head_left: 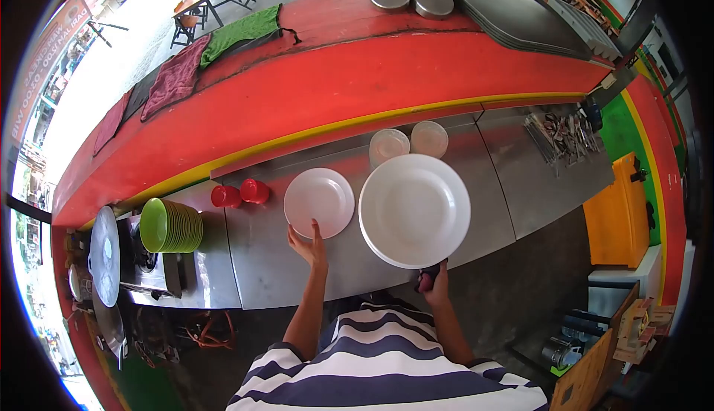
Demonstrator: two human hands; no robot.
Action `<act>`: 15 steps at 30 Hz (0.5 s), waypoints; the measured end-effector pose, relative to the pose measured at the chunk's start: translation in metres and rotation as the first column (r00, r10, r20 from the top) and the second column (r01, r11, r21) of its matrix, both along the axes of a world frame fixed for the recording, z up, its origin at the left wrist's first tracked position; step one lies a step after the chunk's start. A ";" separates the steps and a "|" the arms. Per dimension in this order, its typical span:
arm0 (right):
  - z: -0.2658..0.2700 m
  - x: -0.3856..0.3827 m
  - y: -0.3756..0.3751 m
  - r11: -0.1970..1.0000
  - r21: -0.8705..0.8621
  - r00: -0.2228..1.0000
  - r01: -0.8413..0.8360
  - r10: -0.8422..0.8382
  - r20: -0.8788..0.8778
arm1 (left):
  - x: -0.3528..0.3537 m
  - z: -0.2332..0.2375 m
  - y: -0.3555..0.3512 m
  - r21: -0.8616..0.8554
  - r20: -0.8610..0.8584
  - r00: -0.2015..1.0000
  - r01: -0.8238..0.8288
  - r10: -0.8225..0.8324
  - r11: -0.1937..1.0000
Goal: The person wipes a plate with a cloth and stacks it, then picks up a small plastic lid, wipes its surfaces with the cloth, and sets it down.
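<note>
My left hand (308, 246) is at the near edge of a small white plate (320, 199), fingers apart; whether it touches the plate is unclear. A large white plate or shallow bowl (414, 210), seemingly stacked, lies to the right. Below its near rim my right hand (437, 283) is closed on a dark red cloth (426, 280). Two stacks of clear cups (389, 145) stand behind the large plate. Two red cups (255, 191) are left of the small plate.
The steel counter (271, 273) runs before a red ledge (335, 69). Green bowls (172, 226) stand stacked at left beside a stove and metal lid (105, 255). Cutlery (569, 136) lies at back right. Trays (513, 13) and tins rest on the ledge; an orange box (616, 217) is at right.
</note>
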State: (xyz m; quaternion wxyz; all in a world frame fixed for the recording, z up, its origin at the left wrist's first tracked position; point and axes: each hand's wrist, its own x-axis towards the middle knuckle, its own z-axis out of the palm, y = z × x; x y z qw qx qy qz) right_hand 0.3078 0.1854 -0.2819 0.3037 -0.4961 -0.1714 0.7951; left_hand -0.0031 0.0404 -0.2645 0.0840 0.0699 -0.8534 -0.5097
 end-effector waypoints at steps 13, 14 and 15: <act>0.011 -0.038 -0.085 0.999 -0.020 0.995 -0.037 0.038 0.095 | -0.036 -0.039 -0.068 0.574 0.336 0.868 0.120 -0.366 0.810; 0.016 -0.045 -0.094 0.999 -0.031 0.996 -0.045 0.047 0.070 | -0.036 -0.055 -0.083 0.583 0.235 0.895 0.184 -0.380 0.792; 0.020 -0.051 -0.105 0.998 -0.042 0.997 -0.054 0.056 0.046 | -0.036 -0.068 -0.096 0.584 0.132 0.912 0.246 -0.389 0.774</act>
